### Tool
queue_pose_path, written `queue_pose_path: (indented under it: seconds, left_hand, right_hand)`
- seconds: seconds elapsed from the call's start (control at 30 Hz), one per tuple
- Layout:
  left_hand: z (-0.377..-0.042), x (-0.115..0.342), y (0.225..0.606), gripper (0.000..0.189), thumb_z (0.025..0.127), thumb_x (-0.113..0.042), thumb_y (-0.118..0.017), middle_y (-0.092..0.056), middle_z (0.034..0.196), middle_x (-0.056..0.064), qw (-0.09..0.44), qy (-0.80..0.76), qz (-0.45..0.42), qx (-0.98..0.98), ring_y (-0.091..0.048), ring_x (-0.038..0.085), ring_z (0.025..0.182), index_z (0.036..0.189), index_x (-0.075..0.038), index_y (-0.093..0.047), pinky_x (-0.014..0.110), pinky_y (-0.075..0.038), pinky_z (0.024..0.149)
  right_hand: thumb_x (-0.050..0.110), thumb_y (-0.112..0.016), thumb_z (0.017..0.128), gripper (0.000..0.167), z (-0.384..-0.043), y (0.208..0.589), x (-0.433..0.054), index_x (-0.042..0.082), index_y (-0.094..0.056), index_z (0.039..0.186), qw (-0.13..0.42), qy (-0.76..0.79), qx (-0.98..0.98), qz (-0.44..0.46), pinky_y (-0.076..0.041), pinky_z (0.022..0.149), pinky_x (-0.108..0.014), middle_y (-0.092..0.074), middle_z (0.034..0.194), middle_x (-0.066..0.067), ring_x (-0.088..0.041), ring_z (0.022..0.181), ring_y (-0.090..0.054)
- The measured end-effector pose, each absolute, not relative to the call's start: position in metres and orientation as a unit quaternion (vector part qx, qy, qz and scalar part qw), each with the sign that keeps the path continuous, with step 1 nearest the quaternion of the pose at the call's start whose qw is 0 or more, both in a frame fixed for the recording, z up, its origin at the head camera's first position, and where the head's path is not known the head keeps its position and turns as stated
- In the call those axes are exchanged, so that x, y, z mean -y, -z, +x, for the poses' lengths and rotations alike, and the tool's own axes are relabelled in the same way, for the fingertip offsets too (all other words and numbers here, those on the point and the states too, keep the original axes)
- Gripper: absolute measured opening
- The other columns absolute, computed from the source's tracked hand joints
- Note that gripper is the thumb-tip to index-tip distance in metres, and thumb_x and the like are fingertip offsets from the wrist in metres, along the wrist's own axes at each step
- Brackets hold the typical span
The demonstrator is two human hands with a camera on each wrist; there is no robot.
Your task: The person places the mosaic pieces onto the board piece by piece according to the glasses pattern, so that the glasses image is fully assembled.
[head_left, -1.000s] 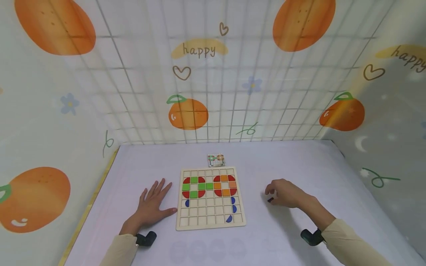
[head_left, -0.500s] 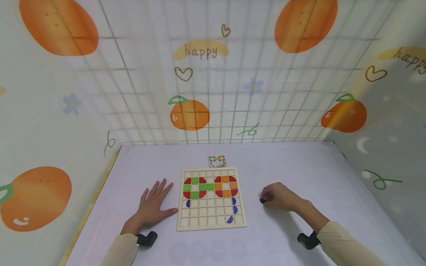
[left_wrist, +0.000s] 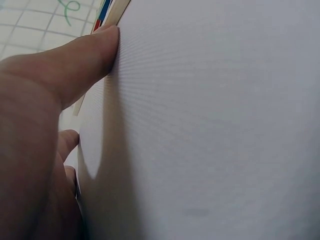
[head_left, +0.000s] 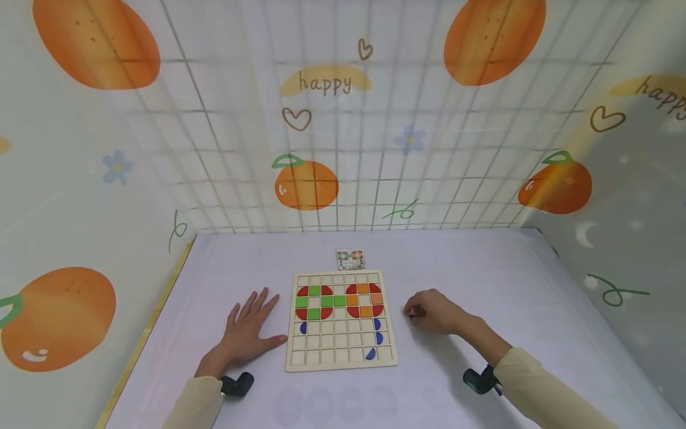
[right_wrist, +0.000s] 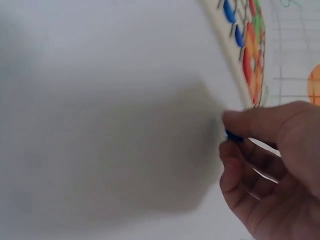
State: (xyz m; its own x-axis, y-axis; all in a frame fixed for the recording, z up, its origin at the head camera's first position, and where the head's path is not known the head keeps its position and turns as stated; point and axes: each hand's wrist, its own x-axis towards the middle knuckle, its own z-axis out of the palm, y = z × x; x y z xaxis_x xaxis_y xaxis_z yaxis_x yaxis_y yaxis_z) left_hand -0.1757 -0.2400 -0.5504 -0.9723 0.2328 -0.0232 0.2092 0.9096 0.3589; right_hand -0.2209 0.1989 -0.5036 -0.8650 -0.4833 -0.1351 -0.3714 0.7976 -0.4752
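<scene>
A square pale wooden grid board (head_left: 343, 367) lies on the table between my hands. Red, green and orange pieces form two rings on it, joined by a green square (head_left: 340, 301). Below them sit several blue pieces, among them a half-round one (head_left: 303, 328) at the left. My left hand (head_left: 246, 335) rests spread on the table, its thumb tip at the board's left edge. Right of the board, my right hand (head_left: 436, 313) pinches a small dark blue piece (right_wrist: 234, 136) between thumb and fingers; the fingers hide most of it.
A small card (head_left: 351, 259) printed with a coloured pattern lies just behind the board. A patterned curtain (head_left: 375, 179) with oranges hangs beyond the table's back edge. Each wrist carries a dark camera mount, such as the left one (head_left: 238, 384).
My right hand has moved left toward the board with the blue piece between its fingers. The left hand and the pieces on the board have stayed put.
</scene>
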Motion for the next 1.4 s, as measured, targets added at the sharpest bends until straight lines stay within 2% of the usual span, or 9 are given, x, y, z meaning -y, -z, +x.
queue_pose_path:
  seconds: [0.2,0.4,0.53,0.73,0.93,1.13,1.4]
  left_hand:
    - [-0.177,0.239,0.551,0.099,0.079,-0.065,-0.069,-0.015,0.162,0.015,0.032,-0.18,0.113,-0.977,-0.004,0.038,0.148,0.155,-0.015,-0.031,0.063,0.002,0.114]
    - [-0.176,0.24,0.554,0.1,0.078,-0.067,-0.068,-0.015,0.163,0.014,0.034,-0.175,0.111,-0.978,-0.004,0.037,0.148,0.156,-0.016,-0.031,0.063,0.001,0.114]
    - [-0.177,0.241,0.554,0.1,0.078,-0.068,-0.067,-0.015,0.162,0.014,0.037,-0.185,0.114,-0.975,-0.004,0.038,0.148,0.156,-0.016,-0.031,0.063,0.001,0.113]
    - [-0.178,0.243,0.557,0.1,0.079,-0.072,-0.064,-0.016,0.163,0.014,0.036,-0.181,0.125,-0.975,-0.005,0.037,0.148,0.156,-0.017,-0.03,0.064,0.001,0.113]
    - [-0.178,0.245,0.557,0.101,0.079,-0.072,-0.063,-0.015,0.163,0.012,0.039,-0.18,0.124,-0.975,-0.003,0.037,0.148,0.156,-0.018,-0.03,0.063,0.002,0.113]
    - [-0.177,0.244,0.553,0.099,0.079,-0.07,-0.065,-0.015,0.163,0.013,0.034,-0.18,0.126,-0.975,-0.004,0.037,0.148,0.156,-0.017,-0.03,0.064,0.0,0.113]
    - [-0.176,0.242,0.549,0.098,0.08,-0.068,-0.067,-0.017,0.162,0.015,0.033,-0.183,0.128,-0.974,-0.006,0.038,0.148,0.156,-0.016,-0.031,0.064,-0.001,0.113]
  right_hand:
    - [0.004,-0.076,0.085,0.013,-0.226,0.487,-0.166,0.01,-0.076,0.096,0.102,0.275,-0.922,-0.252,-0.054,0.066,-0.023,-0.066,0.082,0.009,-0.01,0.072,-0.058]
    - [0.007,-0.076,0.087,0.006,-0.227,0.488,-0.101,0.009,-0.075,0.093,0.128,0.324,-0.869,-0.352,-0.054,0.069,-0.018,-0.069,0.084,0.009,-0.002,0.074,-0.062]
    - [0.011,-0.076,0.088,0.005,-0.222,0.492,-0.054,0.012,-0.075,0.093,0.144,0.329,-0.836,-0.415,-0.052,0.068,-0.015,-0.065,0.082,0.014,0.0,0.073,-0.058]
    - [0.013,-0.076,0.088,0.004,-0.216,0.501,-0.009,0.016,-0.074,0.088,0.162,0.336,-0.83,-0.415,-0.049,0.064,-0.014,-0.063,0.077,0.015,-0.001,0.071,-0.054]
    - [0.017,-0.076,0.088,0.003,-0.214,0.51,0.004,0.02,-0.078,0.09,0.157,0.296,-0.855,-0.396,-0.048,0.064,-0.013,-0.063,0.074,0.017,-0.001,0.069,-0.054]
    - [0.023,-0.076,0.089,0.01,-0.209,0.51,0.003,0.02,-0.078,0.099,0.103,0.234,-0.866,-0.431,-0.046,0.071,-0.008,-0.064,0.084,0.017,0.003,0.077,-0.054]
    - [0.026,-0.074,0.09,0.021,-0.208,0.513,0.003,0.022,-0.077,0.11,0.085,0.174,-0.862,-0.468,-0.045,0.074,-0.008,-0.067,0.093,0.016,0.004,0.08,-0.055]
